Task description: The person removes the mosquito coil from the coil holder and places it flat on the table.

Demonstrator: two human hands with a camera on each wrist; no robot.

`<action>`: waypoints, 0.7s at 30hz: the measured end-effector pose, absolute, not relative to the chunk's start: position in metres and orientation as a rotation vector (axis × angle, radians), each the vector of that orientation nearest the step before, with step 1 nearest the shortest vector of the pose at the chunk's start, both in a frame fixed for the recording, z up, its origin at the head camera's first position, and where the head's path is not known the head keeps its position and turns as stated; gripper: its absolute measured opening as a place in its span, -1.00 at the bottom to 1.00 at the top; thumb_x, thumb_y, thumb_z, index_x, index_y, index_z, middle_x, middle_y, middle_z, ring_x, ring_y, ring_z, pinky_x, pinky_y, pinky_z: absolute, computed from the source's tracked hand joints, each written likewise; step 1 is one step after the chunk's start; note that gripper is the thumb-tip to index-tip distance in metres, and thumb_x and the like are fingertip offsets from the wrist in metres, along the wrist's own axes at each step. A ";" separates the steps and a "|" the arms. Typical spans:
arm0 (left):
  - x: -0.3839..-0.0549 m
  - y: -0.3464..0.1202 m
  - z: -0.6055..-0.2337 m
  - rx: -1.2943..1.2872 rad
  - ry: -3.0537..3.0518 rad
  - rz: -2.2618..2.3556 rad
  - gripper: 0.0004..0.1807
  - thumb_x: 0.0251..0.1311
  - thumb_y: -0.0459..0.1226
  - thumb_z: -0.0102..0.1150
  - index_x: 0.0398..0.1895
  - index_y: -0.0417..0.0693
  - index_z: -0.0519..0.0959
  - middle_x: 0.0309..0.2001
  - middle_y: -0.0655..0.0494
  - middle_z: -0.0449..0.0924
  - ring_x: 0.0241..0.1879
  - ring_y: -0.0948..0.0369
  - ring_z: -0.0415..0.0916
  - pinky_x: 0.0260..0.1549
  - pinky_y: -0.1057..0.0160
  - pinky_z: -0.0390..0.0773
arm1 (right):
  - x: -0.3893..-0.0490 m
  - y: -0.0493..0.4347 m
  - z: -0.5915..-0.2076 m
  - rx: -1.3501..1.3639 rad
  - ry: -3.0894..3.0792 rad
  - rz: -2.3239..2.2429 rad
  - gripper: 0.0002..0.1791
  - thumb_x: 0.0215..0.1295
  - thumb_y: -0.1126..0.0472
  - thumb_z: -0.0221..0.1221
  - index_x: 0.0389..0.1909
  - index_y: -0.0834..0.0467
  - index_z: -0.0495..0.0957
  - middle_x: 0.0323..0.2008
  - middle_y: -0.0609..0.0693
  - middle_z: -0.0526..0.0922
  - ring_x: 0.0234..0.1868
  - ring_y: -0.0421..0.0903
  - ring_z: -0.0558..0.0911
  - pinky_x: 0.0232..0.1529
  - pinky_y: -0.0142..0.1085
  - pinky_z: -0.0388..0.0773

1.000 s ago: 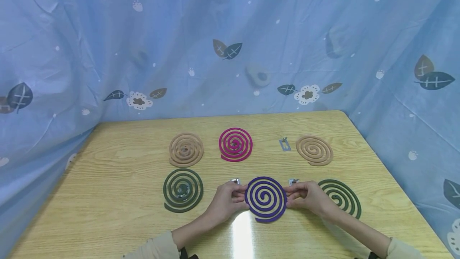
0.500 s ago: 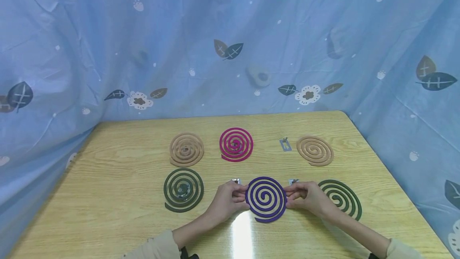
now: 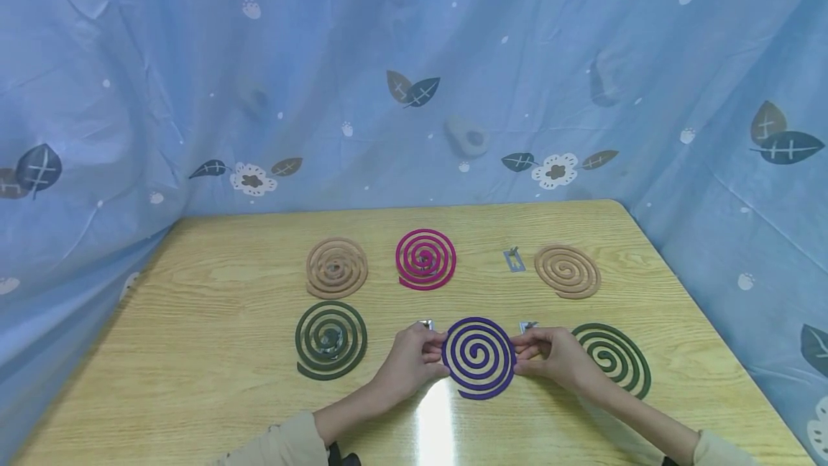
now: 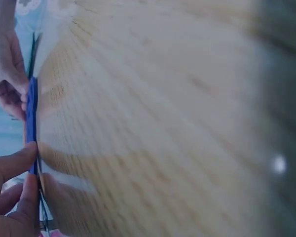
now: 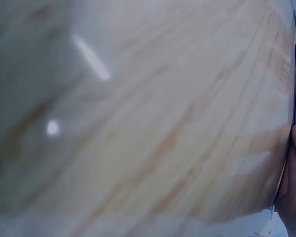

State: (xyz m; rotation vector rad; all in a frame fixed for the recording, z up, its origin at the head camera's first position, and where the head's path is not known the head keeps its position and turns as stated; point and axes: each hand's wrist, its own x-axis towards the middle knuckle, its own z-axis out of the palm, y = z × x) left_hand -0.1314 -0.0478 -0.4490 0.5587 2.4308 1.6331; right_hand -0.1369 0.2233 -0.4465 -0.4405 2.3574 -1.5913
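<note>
Coil (image 3: 476,356), purple, at the near side of the table (image 3: 194,380) in the head view, pinched on opposite edges by left hand (image 3: 414,354) and right hand (image 3: 550,358). Apparently a steadying step. In the left wrist view, edge-on, clamped between left fingertips and thumb; hard to tell whether touching the table. In the right wrist view, mostly cropped, right fingers on the rim. Next, probably calling for an even, gentle two-handed grip.
</note>
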 end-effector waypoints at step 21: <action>-0.133 -0.046 -0.439 0.577 2.459 1.531 -0.52 -0.21 -0.65 0.37 -0.10 -0.60 0.51 -0.29 -0.10 0.48 -0.37 0.23 0.53 -0.37 0.54 0.61 | -0.137 0.222 -0.444 -0.429 2.419 -1.519 -0.59 -0.09 0.43 0.41 -0.17 0.51 0.57 -0.34 0.19 0.69 -0.40 -0.24 0.65 -0.32 -0.45 0.66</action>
